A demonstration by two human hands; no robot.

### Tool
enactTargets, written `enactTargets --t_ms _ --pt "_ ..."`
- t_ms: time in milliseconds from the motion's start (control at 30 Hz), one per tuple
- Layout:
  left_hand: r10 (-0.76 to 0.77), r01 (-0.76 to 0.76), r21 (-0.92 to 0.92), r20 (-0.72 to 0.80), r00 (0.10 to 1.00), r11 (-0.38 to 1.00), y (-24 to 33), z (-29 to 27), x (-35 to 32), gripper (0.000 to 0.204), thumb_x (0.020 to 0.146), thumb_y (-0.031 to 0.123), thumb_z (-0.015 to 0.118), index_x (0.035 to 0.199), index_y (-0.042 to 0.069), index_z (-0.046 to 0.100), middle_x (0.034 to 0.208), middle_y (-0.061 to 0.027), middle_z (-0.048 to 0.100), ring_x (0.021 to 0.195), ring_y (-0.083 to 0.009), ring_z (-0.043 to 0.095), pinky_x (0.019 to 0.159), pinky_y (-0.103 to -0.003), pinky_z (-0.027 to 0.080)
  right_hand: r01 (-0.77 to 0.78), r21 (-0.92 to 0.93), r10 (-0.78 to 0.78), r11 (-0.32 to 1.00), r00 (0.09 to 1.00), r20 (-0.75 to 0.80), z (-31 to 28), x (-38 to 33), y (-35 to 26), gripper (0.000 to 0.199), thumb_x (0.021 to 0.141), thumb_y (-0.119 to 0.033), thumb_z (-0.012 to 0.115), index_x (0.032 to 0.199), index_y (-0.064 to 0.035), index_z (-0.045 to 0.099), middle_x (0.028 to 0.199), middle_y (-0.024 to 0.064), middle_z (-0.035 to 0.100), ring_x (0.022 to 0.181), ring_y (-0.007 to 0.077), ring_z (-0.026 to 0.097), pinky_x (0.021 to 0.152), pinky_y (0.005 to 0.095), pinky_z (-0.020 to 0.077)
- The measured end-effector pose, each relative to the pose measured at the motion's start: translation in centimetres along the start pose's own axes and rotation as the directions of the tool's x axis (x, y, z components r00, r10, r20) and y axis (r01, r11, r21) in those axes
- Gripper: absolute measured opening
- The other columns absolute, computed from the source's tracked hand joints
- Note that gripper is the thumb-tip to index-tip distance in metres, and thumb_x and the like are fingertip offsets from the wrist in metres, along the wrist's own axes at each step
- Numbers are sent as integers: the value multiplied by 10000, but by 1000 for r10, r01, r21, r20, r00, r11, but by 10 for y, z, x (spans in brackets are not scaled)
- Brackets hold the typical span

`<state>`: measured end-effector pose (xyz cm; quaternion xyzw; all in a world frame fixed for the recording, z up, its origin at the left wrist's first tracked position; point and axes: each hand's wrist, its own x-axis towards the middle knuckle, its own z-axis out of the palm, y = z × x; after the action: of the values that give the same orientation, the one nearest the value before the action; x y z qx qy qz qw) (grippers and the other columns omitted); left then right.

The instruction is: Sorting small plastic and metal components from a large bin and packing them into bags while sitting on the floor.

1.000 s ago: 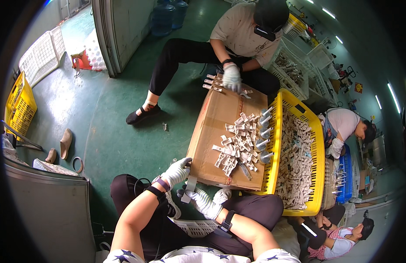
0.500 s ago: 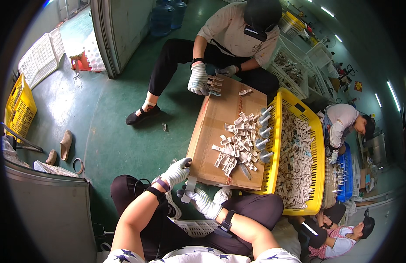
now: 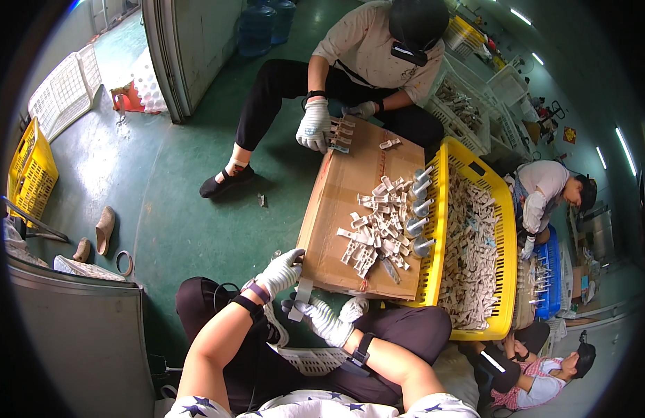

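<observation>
At the near left corner of a cardboard box [image 3: 322, 240], my left hand [image 3: 279, 274] wears a striped white glove with dark fingertips. Its fingers bend together against the box edge; anything between them is hidden. Below that corner, my gloved right hand [image 3: 327, 324] pinches a pale flat strip [image 3: 302, 298] that slants down from the box. A pile of beige plastic clips [image 3: 378, 226] lies on the box, with a small dark-tipped tool [image 3: 390, 270] at its near side. Several grey cone-shaped pieces with upright pins [image 3: 421, 227] line the right edge.
A yellow basket [image 3: 505, 279] full of clips stands right of the box. Across from me, a gloved co-worker [image 3: 371, 49] sits by a row of clips [image 3: 341, 132] at the far edge. Two other people sit at right near a blue basket [image 3: 549, 272]. Slippers [image 3: 105, 230] lie on the floor.
Both my hands stay in nearly the same place. The co-worker's gloved hand at the far edge has shifted very slightly.
</observation>
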<state>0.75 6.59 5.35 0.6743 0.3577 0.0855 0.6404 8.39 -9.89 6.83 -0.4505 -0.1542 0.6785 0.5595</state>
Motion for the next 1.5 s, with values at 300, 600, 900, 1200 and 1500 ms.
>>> enactTargets --t_ms 300,600,900,1200,1500 --pt "20 -20 -37 6 1000 999 -3 0 0 477 811 -54 481 1274 55 516 1023 -75 615 889 -161 563 789 -266 475 -79 72 83 994 995 -53 3 -1 -1 235 904 -103 585 1130 -45 561 1018 23 602 912 112 564 801 259 481" --pt "23 -23 8 -2 1000 1000 4 1 -1 455 821 -34 484 1268 44 520 1016 -82 627 901 -168 568 819 -267 461 -31 -29 31 999 999 -13 -13 5 9 238 934 -120 557 1148 -19 529 1087 104 618 1034 229 608 958 345 482" --pt "57 -58 -6 -20 998 998 -4 2 1 463 820 -39 475 1273 44 517 1040 -91 628 886 -165 567 813 -269 463 -38 40 39 998 998 -38 -8 3 8 260 930 -126 567 1159 -12 518 1108 121 613 1053 246 604 964 357 480" --pt "23 -23 -14 -6 1000 1000 -6 2 3 490 804 -56 463 1280 49 514 1064 -93 624 911 -169 566 825 -267 460 -82 137 84 987 996 -6 -3 1 2 378 915 -84 577 1274 -53 463 1126 44 576 1009 128 557 876 272 463" --pt "50 -49 38 -18 999 998 -2 0 0 474 807 -34 487 1273 44 516 1080 -108 621 976 -202 575 863 -281 455 -79 82 77 994 997 25 3 -1 -5 340 924 -111 574 1247 -44 490 1089 31 601 987 125 574 881 265 462"
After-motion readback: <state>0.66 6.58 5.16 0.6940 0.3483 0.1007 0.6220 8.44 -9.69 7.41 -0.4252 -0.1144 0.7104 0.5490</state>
